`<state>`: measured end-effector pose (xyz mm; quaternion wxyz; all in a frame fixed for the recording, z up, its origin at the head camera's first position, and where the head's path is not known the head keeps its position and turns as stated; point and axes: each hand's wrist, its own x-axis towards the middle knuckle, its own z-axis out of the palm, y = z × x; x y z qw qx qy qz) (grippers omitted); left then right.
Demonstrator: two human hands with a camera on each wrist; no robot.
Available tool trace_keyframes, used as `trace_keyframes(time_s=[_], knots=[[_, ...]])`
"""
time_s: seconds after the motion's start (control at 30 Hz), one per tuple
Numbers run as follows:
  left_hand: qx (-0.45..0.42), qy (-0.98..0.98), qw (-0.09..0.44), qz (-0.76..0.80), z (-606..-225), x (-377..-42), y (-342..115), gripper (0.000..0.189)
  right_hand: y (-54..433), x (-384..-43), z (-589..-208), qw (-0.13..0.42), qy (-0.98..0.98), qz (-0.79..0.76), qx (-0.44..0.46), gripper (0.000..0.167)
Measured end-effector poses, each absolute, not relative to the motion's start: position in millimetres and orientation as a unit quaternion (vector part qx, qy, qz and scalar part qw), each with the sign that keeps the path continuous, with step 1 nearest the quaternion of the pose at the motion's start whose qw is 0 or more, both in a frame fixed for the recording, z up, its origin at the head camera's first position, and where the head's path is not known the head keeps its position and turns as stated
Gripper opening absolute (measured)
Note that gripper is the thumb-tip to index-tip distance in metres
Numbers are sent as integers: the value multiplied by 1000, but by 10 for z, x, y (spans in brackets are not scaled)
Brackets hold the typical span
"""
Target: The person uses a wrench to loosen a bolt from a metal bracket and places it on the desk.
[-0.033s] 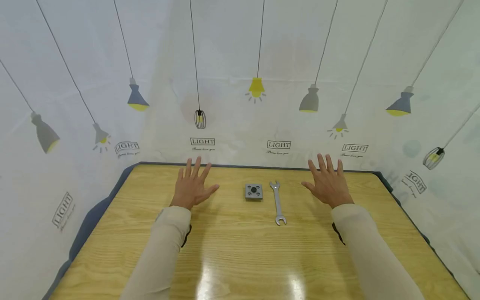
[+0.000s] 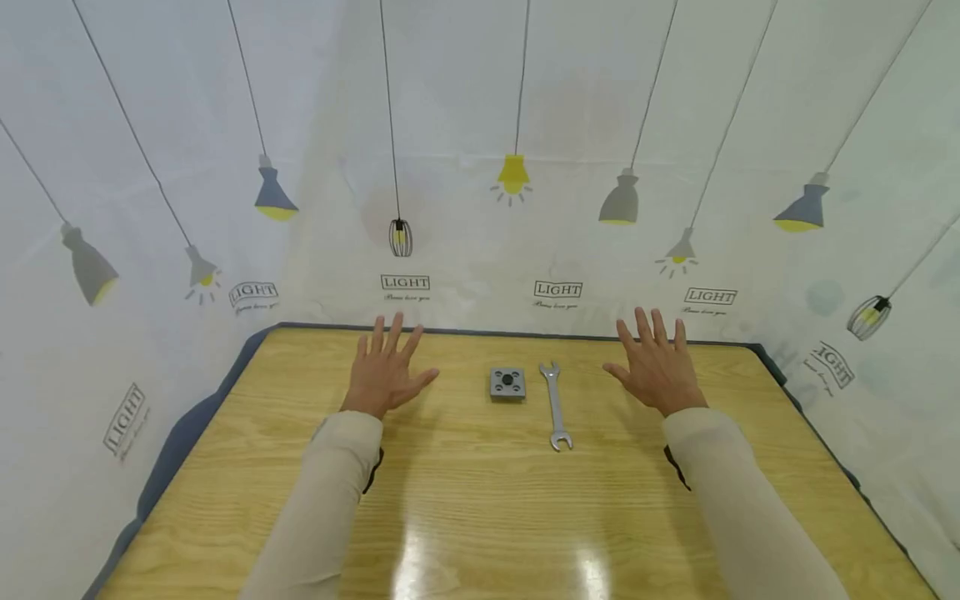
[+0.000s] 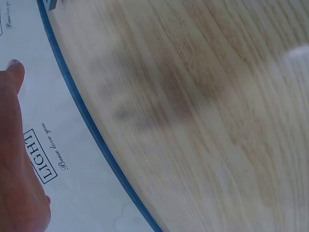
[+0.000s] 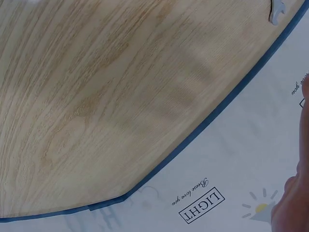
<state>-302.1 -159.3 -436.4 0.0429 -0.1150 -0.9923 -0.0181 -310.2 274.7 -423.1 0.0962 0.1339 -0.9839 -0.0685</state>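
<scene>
Head cam first: both arms reach out over a wood-grain desk point(image 2: 480, 508), pale sleeves point(image 2: 318, 508) down to the wrists, with something black poking out under each cuff. Left hand point(image 2: 384, 377) has its fingers spread wide, thumb pointing in toward the middle, totally free. Right hand point(image 2: 657, 371) is pretty much the mirror of that, fingers fanned out and free too.

Between them is a square grey metal block point(image 2: 507, 385) with a hole by each corner and a round black piece in the centre. Just to the right of it there's a double open-end wrench point(image 2: 556, 408), lying lengthwise with one end toward the far edge and the other toward the person. The two aren't touching. The block is nearer the left thumb, the wrench nearer the right one. Dark blue edging point(image 2: 480, 334) runs around the desk, and behind that is a white sheet point(image 2: 457, 83) printed with hanging lamps and "LIGHT" labels.

Left wrist cam: part of the left hand down the left side, a soft shadow on the wood, and a grey metal corner up top, too cropped to make out properly.

Right wrist cam: a sliver of the right hand at the right border, plus one wrench end at the top, close to the blue edging.
</scene>
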Motion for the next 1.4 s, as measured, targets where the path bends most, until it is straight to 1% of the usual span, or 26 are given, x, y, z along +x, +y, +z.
trace_keyframes(time_s=[0.13,0.3,0.4,0.6,0.73,0.8,0.9,0.97,1.03,1.23,1.33,1.4], knots=[[-122,-991,44,-18,-4336,-3037,-1568,82,2737,-3107,-4190,88,-985,-71,131,77],[-126,-991,24,-34,-4306,-3028,-1518,83,2720,-3092,-4215,77,-988,-65,121,75],[-128,-990,14,-59,-4317,-3038,-1470,83,2687,-3069,-4289,72,-990,-37,112,72],[-137,-986,-21,-88,-4480,-3103,-1279,84,2556,-3004,-4505,21,-996,13,89,69],[-131,-983,-47,-116,-4583,-3087,-1100,83,2419,-2949,-4657,8,-996,25,88,65],[-125,-984,-43,-122,-4642,-3060,-1025,79,2334,-2924,-4740,1,-995,37,91,63],[-130,-984,-21,-118,-4726,-3016,-924,67,2200,-2894,-4852,-12,-995,58,84,60],[-137,-984,-10,-114,-4779,-2999,-866,64,2104,-2893,-4905,-20,-994,73,74,60],[-140,-982,-8,-126,-4813,-2995,-810,67,1998,-2904,-4924,-27,-994,90,62,60],[-89,-977,5,-196,-4918,-2995,-613,97,1706,-2956,-4905,-22,-991,117,57,61],[-55,-976,26,-207,-4986,-2940,-462,104,1635,-2960,-4927,-11,-991,128,48,55],[-32,-978,49,-202,-5031,-2905,-361,104,1608,-2958,-4939,-4,-989,143,39,50]])
